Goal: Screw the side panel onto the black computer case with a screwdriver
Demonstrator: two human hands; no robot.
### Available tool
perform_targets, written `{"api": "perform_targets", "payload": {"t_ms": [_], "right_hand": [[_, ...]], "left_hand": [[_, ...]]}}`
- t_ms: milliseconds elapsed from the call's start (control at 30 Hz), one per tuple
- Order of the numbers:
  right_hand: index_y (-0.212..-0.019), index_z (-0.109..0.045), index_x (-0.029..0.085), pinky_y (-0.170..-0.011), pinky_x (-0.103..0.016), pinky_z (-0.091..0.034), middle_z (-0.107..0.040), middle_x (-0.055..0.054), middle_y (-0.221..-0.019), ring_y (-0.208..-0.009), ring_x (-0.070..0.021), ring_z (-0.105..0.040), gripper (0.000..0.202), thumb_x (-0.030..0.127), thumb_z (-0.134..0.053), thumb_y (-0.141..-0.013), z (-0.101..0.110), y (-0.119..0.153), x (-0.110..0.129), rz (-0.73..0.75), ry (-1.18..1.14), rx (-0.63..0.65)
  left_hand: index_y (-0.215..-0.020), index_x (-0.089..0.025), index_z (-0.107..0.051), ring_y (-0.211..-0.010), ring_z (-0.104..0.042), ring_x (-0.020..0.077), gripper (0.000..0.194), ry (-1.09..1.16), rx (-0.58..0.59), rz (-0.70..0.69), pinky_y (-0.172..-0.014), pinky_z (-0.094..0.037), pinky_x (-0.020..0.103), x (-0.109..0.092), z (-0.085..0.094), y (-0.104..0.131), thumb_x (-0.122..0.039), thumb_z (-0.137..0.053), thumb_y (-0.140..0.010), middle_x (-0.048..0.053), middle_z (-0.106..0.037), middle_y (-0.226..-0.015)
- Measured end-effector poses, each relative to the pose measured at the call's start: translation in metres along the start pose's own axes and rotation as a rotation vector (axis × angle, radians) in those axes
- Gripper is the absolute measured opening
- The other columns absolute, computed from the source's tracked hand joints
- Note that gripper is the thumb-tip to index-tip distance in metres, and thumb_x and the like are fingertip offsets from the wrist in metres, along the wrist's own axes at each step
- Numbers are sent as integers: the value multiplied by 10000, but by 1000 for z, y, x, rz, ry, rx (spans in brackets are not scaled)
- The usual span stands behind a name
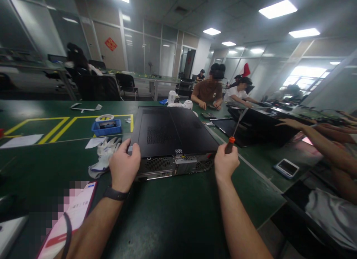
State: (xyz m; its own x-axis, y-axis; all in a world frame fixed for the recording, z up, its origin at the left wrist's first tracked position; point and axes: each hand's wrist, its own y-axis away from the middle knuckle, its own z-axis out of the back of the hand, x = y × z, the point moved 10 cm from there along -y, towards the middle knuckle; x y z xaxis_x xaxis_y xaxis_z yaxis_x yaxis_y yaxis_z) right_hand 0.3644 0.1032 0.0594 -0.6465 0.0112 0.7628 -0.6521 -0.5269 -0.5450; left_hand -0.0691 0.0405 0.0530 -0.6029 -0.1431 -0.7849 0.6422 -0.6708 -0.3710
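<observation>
A black desktop computer case (164, 134) lies flat on the green table, its metal rear panel with vent grilles and slots turned towards me. My left hand (125, 166) grips the case's near left corner, thumb up at the top edge. At the near right corner, my right hand (226, 163) is closed round a screwdriver (231, 141) with an orange-tipped handle, its thin shaft slanting up and away. That hand also rests against the side of the case; its fingertips are hidden. White-and-grey work gloves (102, 156) lie just left of my left hand.
A blue bin (107, 128) with small parts and a roll of tape (105, 118) stand back left. A pink clipboard (75, 210) lies front left. On the right are a handheld device (286, 168), another black case (264, 127) and a co-worker's arms (320, 140).
</observation>
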Motion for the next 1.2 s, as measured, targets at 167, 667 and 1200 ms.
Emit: {"api": "perform_targets", "payload": {"t_ms": [167,667,1200], "right_hand": [[-753,-493,240,-619,-295,-333,-533,2,-637,-588,-195,-501,254,468,-518,-863,5,5,0,-28,-21,-18],[-1091,-631,154,-830,-379,-460,-682,-119,-1059,-882,-224,-646,529,477,-216,-1031,40,45,21,215,-290,2],[-1093,-574,185,-604,-342,-538,-605,-16,-859,-727,-169,-619,367,0,-672,-792,99,163,77,683,-654,-25]], "left_hand": [[-1216,-175,-696,-932,-702,283,474,16,-10,-7,-948,-503,424,2,-1,-1,-442,-522,-865,119,-765,-1025],[-1249,-149,-665,-1127,-668,311,493,69,-38,-33,-1016,-493,448,4,-4,-2,-433,-553,-862,154,-714,-1225],[-1111,-188,-715,-1252,-612,255,261,28,-20,-696,-1118,-430,475,-86,10,45,-244,-565,-905,94,-724,-1232]]}}
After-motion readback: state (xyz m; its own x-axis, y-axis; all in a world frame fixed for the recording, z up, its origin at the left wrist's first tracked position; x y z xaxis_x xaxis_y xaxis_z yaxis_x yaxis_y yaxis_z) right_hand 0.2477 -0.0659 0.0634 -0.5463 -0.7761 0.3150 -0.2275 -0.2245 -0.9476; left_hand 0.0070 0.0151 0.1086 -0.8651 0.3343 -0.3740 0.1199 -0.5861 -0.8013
